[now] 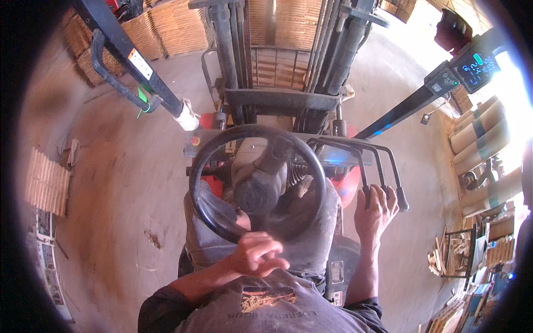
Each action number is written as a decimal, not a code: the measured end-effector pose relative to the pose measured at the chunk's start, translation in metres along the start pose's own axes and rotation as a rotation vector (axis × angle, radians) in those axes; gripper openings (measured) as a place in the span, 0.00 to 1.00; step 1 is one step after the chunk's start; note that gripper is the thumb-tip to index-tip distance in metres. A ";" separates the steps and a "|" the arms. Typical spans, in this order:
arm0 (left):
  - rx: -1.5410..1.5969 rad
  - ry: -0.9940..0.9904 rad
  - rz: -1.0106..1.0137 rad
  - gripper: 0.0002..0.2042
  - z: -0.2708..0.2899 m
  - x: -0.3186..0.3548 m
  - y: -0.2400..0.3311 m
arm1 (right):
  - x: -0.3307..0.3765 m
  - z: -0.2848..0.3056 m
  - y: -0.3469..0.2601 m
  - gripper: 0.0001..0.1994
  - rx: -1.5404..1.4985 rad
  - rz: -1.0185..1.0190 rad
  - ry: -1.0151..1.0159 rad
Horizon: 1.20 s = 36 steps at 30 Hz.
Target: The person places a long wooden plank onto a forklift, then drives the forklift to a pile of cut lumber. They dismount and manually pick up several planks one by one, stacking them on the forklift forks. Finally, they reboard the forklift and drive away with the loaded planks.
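Observation:
I sit at the controls of a forklift, behind its round black steering wheel. My left hand hovers at the wheel's near edge, above my lap. Its fingers are loosely bent, the thumb stands apart from them, and nothing shows in it. To the right of the wheel, my right hand has its fingers wrapped over the black knobs of the hydraulic levers. The knob of the rightmost lever shows beside my fingers. The undersides of both hands are hidden.
Ahead stands the lift mast, with stacked wooden boards beyond. Dark posts rise on both sides; the right one carries a small lit display. A pallet stack is at left. Large pale rolls and a rack of scrap wood line the right.

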<state>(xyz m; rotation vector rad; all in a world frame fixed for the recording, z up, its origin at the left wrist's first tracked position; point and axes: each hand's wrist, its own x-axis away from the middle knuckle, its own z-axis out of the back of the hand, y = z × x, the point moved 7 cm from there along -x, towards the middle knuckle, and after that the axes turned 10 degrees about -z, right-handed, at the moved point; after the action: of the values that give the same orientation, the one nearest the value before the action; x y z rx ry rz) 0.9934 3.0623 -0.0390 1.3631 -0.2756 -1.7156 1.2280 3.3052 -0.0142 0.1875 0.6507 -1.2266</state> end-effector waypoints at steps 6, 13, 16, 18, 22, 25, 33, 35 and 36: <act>0.036 0.051 0.006 0.23 0.001 -0.040 -0.049 | -0.020 -0.037 -0.037 0.13 -0.018 0.004 0.021; 0.129 0.024 0.015 0.24 -0.012 -0.072 -0.076 | -0.027 -0.054 -0.054 0.14 0.036 0.012 -0.007; 0.114 0.033 0.052 0.23 -0.012 -0.058 -0.081 | -0.027 -0.058 -0.048 0.13 0.014 0.018 -0.005; 0.103 0.022 0.057 0.21 -0.002 -0.039 -0.080 | -0.028 -0.062 -0.046 0.13 0.053 0.051 -0.001; 0.055 0.131 0.145 0.17 0.053 0.006 -0.072 | -0.018 -0.061 -0.034 0.12 -0.096 -0.022 -0.024; -0.097 0.231 0.148 0.15 0.105 0.008 -0.072 | -0.002 -0.072 -0.017 0.20 0.107 -0.108 -0.021; -0.108 0.393 0.508 0.09 0.187 0.004 -0.106 | 0.070 -0.091 0.032 0.23 -0.123 -0.105 0.063; 0.319 0.646 0.080 0.16 0.214 -0.004 -0.112 | 0.077 -0.086 0.040 0.25 -0.091 -0.152 0.134; 0.536 0.753 -0.038 0.20 0.226 -0.002 -0.124 | 0.076 -0.085 0.039 0.27 -0.043 -0.144 0.106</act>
<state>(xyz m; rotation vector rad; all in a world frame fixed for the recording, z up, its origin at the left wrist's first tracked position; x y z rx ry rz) 0.7353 3.0570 -0.0355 2.3066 -0.2825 -1.0685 1.2466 3.2970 -0.1328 0.1730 0.7931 -1.3467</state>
